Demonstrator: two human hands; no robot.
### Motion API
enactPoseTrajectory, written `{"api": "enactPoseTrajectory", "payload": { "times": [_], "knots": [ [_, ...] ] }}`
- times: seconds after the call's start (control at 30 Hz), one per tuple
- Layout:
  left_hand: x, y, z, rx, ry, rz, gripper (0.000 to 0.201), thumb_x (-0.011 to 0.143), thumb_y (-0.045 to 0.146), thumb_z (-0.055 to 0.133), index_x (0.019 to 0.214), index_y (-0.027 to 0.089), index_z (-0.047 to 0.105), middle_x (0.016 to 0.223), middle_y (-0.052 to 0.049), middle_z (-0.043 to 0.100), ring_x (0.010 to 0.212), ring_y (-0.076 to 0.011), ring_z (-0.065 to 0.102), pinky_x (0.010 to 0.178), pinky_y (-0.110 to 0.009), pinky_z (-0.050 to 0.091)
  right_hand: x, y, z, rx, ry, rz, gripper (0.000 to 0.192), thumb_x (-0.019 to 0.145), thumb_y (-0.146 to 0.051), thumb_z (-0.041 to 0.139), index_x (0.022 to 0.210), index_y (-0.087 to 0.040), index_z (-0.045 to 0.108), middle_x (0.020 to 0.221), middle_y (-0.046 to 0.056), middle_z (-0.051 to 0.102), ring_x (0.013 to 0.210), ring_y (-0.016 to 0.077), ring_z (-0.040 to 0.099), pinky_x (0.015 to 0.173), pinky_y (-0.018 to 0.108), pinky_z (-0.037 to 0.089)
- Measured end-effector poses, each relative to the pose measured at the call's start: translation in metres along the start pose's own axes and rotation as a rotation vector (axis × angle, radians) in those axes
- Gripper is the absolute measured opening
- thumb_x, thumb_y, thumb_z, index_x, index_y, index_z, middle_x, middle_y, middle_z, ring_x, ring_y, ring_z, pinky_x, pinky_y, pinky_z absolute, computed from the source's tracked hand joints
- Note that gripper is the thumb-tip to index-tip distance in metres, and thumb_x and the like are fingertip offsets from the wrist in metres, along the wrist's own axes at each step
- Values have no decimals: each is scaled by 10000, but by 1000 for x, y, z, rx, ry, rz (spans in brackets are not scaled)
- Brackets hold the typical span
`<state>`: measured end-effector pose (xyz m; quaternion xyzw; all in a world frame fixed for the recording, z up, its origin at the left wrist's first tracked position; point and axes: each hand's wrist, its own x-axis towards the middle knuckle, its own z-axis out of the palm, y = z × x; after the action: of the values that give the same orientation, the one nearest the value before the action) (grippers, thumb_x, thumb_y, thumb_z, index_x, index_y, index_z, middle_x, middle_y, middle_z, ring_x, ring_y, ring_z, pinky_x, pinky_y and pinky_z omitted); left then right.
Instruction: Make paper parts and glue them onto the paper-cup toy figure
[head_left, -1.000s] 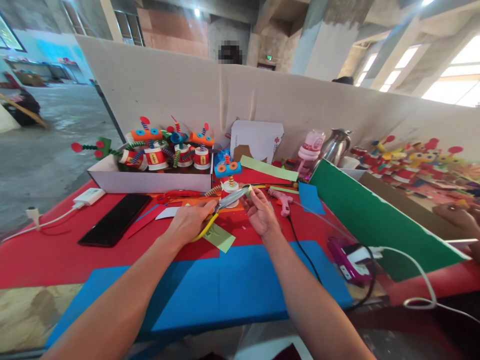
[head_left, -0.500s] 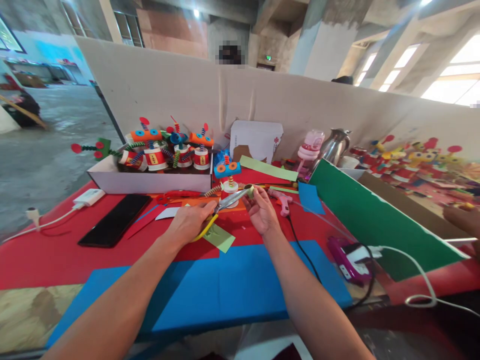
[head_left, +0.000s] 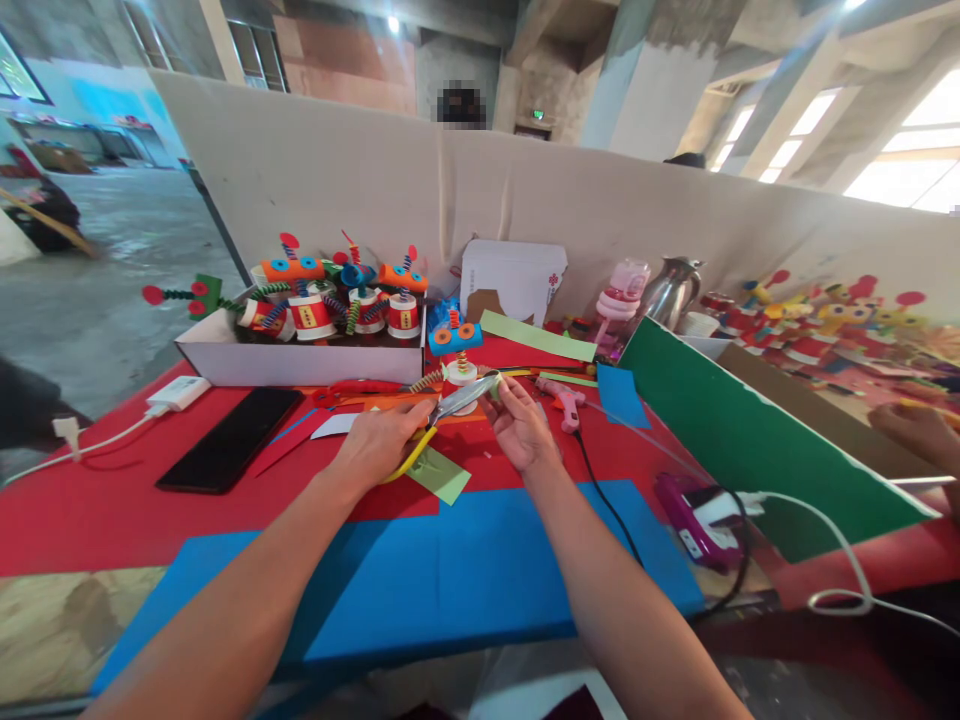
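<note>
My left hand (head_left: 382, 440) is closed around the yellow handles of a pair of scissors (head_left: 459, 398), whose metal blades point right. At the blade tips, my right hand (head_left: 519, 425) pinches a small piece of light green paper (head_left: 496, 386), partly hidden by fingers and blades. Below the scissors a light green paper strip (head_left: 442, 477) lies on the table. Just behind the blades stands a paper-cup figure (head_left: 457, 340) with a blue tube head, orange round eyes and a spring-like folded neck.
A white box (head_left: 300, 365) with several cup figures stands at the back left, a black phone (head_left: 229, 440) before it. Right of my hands lie a pink glue gun (head_left: 564, 400), a purple power socket (head_left: 694, 525) with cables, and a green board (head_left: 750, 440). Another person's hand (head_left: 915, 430) shows far right.
The green paper piece at the blade tips has turned and shows less. My right fingers have shifted slightly; the left hand stays in place. A dark shape has appeared at the left edge.
</note>
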<state>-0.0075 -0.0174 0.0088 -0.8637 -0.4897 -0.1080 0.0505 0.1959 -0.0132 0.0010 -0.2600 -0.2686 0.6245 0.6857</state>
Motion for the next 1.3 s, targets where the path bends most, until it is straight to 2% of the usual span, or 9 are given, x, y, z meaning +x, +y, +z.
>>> {"api": "enactPoseTrajectory", "payload": {
  "times": [0.17,0.3,0.4,0.63,0.9,1.13,1.3],
  "knots": [
    [0,1,-3,-11,-24,-9,384,876,314,399,1241,273,508,1042,-74,692,790,-259,668,553,-294,389,1,0,0,-6,12,-33,146,715,-140,727,813,-225,660,834,-63,730,786,82,679,832,228,559],
    [0,2,-5,-21,-44,-16,360,879,318,391,1204,256,533,968,-77,698,754,-256,663,545,-290,376,1,-1,1,-14,25,-38,150,723,-124,704,822,-228,660,837,-60,730,783,81,678,826,226,557],
    [1,3,-6,-18,-70,-27,357,878,315,393,1197,248,539,887,-71,700,726,-249,657,543,-282,367,1,-2,1,-30,28,-41,168,725,-119,695,839,-237,657,824,-62,728,748,80,676,767,216,566],
    [1,2,-3,34,-77,-36,365,893,313,375,1221,256,525,855,-68,702,710,-247,658,541,-284,356,1,-4,0,21,49,-61,109,763,-163,679,826,-246,646,781,-73,721,718,76,674,741,218,569],
    [1,-1,1,-56,5,12,342,888,328,385,1196,272,524,1061,-75,671,766,-224,662,542,-274,388,0,-3,2,1,55,-9,110,756,-149,685,836,-222,663,781,-61,725,710,76,672,746,204,564],
    [0,0,1,-70,18,2,376,884,313,403,1248,283,493,1080,-68,672,807,-212,660,562,-257,406,0,0,1,-23,44,2,123,751,-170,706,839,-238,653,829,-61,729,730,86,676,836,255,554],
    [-1,0,0,-59,1,8,377,884,315,404,1248,274,495,1051,-66,681,758,-211,657,553,-264,395,0,0,2,-10,45,11,120,750,-161,698,831,-236,651,818,-65,727,728,85,677,827,250,557]
  ]
}}
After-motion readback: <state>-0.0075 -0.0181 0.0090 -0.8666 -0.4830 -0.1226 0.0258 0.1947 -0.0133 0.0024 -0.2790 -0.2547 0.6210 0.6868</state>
